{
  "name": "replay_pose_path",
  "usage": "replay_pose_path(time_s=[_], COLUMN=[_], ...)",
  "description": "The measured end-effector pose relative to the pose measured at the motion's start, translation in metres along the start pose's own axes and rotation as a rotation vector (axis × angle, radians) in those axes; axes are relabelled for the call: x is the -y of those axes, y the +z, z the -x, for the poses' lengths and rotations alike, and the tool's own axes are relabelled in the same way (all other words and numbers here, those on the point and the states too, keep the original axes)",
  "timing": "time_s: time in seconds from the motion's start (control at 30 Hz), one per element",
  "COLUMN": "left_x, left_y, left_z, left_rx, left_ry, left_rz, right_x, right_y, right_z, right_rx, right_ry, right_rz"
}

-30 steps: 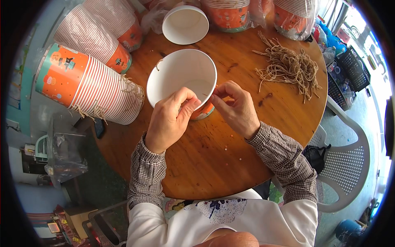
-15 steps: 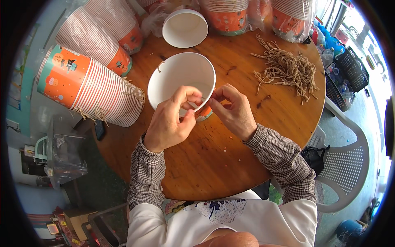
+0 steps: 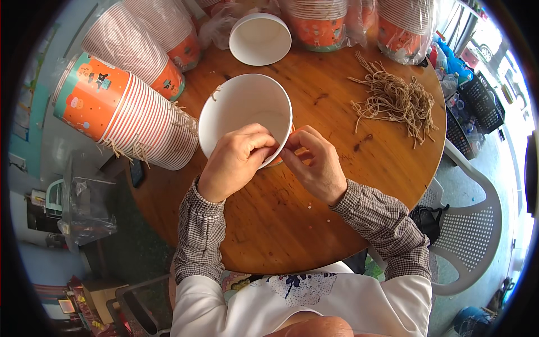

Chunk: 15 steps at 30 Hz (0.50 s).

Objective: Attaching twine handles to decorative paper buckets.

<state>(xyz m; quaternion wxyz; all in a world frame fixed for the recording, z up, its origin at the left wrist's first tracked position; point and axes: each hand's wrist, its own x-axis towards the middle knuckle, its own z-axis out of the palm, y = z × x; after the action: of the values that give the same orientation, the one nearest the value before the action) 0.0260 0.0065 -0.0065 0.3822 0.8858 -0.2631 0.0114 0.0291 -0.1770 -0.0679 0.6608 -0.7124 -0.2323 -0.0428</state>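
A large paper bucket [image 3: 241, 104], white inside and orange outside, stands tilted on the table before me. A short piece of twine [image 3: 215, 93] hangs through its wall near the far left rim. My left hand [image 3: 238, 160] reaches over the near rim, its fingers closed together against the inside of the wall. Outside that same rim, my right hand [image 3: 317, 163] is closed in a pinch, thumb and fingertips at the bucket's right side. What lies between the fingertips of either hand is hidden or too small to see.
A heap of loose twine [image 3: 396, 98] lies at the right of the round wooden table [image 3: 314, 236]. At left lies a stack of orange buckets [image 3: 137, 115] with twine ends. Another white bucket [image 3: 260, 39] and bagged stacks [image 3: 320, 25] stand behind. A plastic chair [image 3: 469, 224] is at right.
My left fingers have closed and dipped lower inside the near rim, where a gap showed between thumb and fingers before. My right hand keeps its pinch in nearly the same place.
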Motion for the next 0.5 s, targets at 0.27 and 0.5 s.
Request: replay_pose_path(time_s=[0.27,0.5], left_x=[-0.003,-0.011], left_y=[0.007,0.018], left_z=[-0.002,-0.005], left_rx=[-0.146,-0.274], left_ry=[-0.005,0.13], left_rz=[-0.02,0.001], right_x=[0.0,0.012], right_y=[-0.041,-0.04], right_z=[-0.021,-0.017], right_rx=[-0.3,-0.067], right_ry=[-0.348,-0.596], right_rz=[0.481,0.583])
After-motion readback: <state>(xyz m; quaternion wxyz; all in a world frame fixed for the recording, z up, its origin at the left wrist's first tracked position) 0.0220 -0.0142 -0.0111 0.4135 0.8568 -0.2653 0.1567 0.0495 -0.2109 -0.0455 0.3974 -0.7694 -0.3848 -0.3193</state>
